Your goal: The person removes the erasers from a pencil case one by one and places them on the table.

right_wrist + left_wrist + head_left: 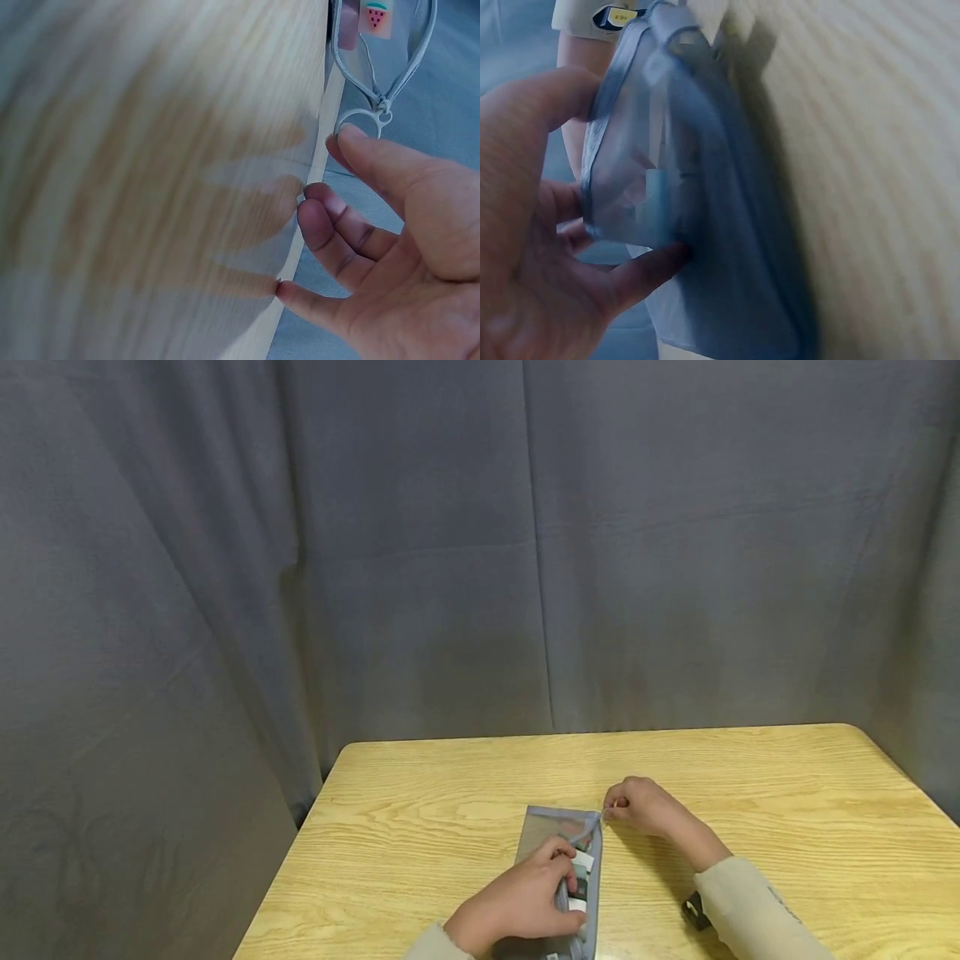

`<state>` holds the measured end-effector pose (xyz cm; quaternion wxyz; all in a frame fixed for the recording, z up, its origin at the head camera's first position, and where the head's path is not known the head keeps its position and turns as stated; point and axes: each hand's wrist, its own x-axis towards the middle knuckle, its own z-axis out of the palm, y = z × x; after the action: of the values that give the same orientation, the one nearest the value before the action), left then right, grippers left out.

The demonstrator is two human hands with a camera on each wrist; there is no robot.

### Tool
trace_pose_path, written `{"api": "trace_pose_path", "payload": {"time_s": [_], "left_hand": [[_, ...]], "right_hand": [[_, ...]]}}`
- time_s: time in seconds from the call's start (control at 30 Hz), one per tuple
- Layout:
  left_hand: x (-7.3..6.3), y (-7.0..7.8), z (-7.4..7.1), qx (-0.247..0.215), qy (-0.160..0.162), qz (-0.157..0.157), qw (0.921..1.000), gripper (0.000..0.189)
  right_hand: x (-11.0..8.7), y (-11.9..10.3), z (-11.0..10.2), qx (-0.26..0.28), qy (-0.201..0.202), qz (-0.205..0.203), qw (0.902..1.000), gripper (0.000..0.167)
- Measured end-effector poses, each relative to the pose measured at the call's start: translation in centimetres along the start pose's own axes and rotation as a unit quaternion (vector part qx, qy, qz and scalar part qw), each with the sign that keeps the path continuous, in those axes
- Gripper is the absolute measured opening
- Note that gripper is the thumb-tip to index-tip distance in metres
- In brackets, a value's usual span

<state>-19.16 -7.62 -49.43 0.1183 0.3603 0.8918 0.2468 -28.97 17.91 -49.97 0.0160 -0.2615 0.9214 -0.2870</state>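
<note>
A grey zip pouch [542, 828] with see-through panels lies on the table, its zip partly undone, small items showing inside. My left hand [521, 895] grips the pouch along its opening, fingers on one zip edge and thumb on the other side in the left wrist view. At the pouch's far right corner, my right hand [648, 808] pinches the ring-shaped zip pull [360, 112] between thumb and index finger. Its other fingers reach down to the tabletop. Within the pouch, a piece with a watermelon print [376, 18] shows in the right wrist view.
The wood-grain table [420, 802] stretches out around the pouch on both sides. A small black object [695, 912] lies beside the right sleeve [750, 902]. Grey curtains [420, 568] hang behind the table and on its left.
</note>
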Motion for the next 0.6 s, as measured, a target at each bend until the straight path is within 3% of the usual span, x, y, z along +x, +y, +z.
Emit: {"api": "trace_pose_path", "payload": {"time_s": [0.27, 0.6], "left_hand": [[-0.6, -0.9, 0.8, -0.114, 0.029, -0.047, 0.9919, 0.031], [-0.9, -0.9, 1.8, -0.217, 0.088, -0.074, 0.9692, 0.039]], "right_hand": [[-0.1, -0.2, 0.3, 0.025, 0.001, 0.004, 0.9997, 0.005], [-0.9, -0.5, 0.5, 0.052, 0.042, 0.009, 0.9977, 0.005]]}}
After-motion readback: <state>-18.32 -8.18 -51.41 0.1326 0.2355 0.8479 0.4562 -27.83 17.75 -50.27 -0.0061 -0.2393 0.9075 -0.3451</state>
